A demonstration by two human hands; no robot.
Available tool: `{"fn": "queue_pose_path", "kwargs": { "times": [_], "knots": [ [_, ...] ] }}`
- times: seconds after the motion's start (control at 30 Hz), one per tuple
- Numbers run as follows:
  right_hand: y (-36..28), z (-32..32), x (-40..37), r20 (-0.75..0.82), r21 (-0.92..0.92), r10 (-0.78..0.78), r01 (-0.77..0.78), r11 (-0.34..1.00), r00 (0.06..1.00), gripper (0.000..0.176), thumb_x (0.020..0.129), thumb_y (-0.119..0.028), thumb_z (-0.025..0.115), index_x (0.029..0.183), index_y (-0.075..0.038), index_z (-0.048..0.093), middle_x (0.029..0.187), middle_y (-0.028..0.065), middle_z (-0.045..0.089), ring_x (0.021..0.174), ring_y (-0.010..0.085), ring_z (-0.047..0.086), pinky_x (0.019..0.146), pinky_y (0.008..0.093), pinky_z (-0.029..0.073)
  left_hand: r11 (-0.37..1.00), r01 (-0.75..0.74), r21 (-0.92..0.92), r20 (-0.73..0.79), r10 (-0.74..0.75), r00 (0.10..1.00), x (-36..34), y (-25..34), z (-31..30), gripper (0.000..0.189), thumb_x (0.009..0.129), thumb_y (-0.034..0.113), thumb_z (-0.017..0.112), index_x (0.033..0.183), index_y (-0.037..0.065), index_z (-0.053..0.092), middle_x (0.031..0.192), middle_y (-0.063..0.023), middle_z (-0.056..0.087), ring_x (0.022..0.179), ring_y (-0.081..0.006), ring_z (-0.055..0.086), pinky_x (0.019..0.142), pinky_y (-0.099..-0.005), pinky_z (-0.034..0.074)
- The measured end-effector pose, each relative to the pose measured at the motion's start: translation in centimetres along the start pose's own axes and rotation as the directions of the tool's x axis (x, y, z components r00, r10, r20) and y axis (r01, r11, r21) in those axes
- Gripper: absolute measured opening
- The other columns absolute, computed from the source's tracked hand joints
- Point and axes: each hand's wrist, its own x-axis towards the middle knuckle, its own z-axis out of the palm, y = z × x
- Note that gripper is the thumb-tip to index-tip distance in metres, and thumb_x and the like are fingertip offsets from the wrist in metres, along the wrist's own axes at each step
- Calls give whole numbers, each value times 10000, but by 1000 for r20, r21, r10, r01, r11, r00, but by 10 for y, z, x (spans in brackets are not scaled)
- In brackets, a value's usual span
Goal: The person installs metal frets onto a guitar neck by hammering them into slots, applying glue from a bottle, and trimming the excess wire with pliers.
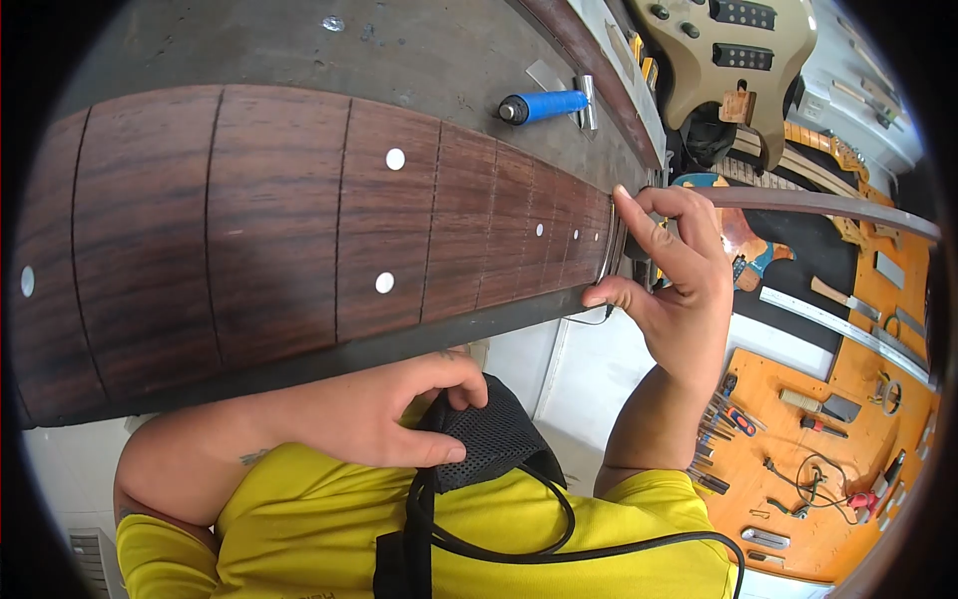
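A dark wooden guitar fretboard point(279, 230) with cross slots and white dot inlays stretches across the bench. At its narrow far end, my right hand point(679, 265) spans the board, with the thumb at the near edge and the index fingertip at the far edge. A thin curved fret wire point(612, 240) runs between these two fingertips. My left hand point(429, 409) hangs by the bench's near edge, fingers loosely bent and thumb apart. Its thumb overlaps a black mesh pouch point(504, 439) in front of my yellow shirt point(299, 529).
A blue-handled tool with a metal head point(554, 105) lies beyond the fretboard on the dark bench point(299, 45). Guitar bodies point(743, 60) and necks are to the right. An orange pegboard point(758, 389) carries several hand tools, and a long metal ruler point(838, 324) is above them.
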Motion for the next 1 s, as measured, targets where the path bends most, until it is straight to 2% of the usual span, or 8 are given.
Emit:
{"fn": "queue_pose_path", "kwargs": {
  "times": [0.53,0.6,0.63,0.7,0.73,0.8,0.87,1.0],
  "knots": [
    [-28,-15,13,102,-140,39,-25,990,994,843,505,-332,894,1271,-1,775,1103,115,683,1091,339,612,986,453,480,977,-47,210,-77,64,995,10,35,15,291,958,151,735,1171,-8,616,1090,-135,598,1030,-282,610,951,-389,515],
    [-29,-16,14,111,-148,38,-21,989,993,840,501,-322,897,1265,4,775,1098,115,683,1090,338,613,981,451,479,674,-102,732,-66,218,974,15,63,31,271,904,160,721,1117,-5,693,1017,-169,655,1089,-318,654,983,-427,533],
    [-29,-17,14,119,-154,37,-19,988,992,836,497,-312,900,1259,9,776,1093,116,683,1089,337,615,977,450,478,675,-103,731,-67,220,973,18,76,41,271,904,160,721,1117,-5,693,1017,-169,655,1089,-318,654,983,-427,533],
    [-30,-17,13,111,-149,42,-25,988,993,746,529,-242,919,1231,-23,794,1100,99,685,1087,333,615,964,454,480,210,-67,975,-19,380,925,26,96,59,306,881,204,654,1110,13,721,1056,-182,702,1184,-332,655,1049,-482,511],
    [-30,-16,13,96,-143,47,-33,989,994,665,561,-172,939,1203,-55,813,1106,82,686,1086,328,615,950,457,482,201,-67,977,-14,379,925,41,94,58,306,881,204,654,1110,13,721,1056,-182,702,1184,-332,655,1049,-482,511],
    [-25,-14,14,44,-169,-19,26,985,999,446,695,-57,850,1140,-72,829,1100,67,694,1110,317,632,941,453,488,-291,330,898,-95,603,792,75,82,44,375,903,251,612,1171,21,737,1223,-222,716,1294,-377,625,1153,-550,444],
    [-22,-14,14,43,-179,-41,48,983,998,468,668,-61,866,1134,-66,826,1096,56,686,1125,304,625,957,463,480,-206,452,868,-281,549,787,80,89,40,399,930,271,600,1219,44,756,1365,-256,685,1359,-406,590,1230,-586,360],
    [-20,-16,11,29,-166,-18,23,986,999,498,658,-62,870,1153,-64,821,1094,44,678,1143,293,617,981,467,466,-287,437,852,-261,491,831,82,92,36,380,957,245,612,1278,122,772,1423,-275,661,1331,-432,603,1217,-626,360]
  ]
}}
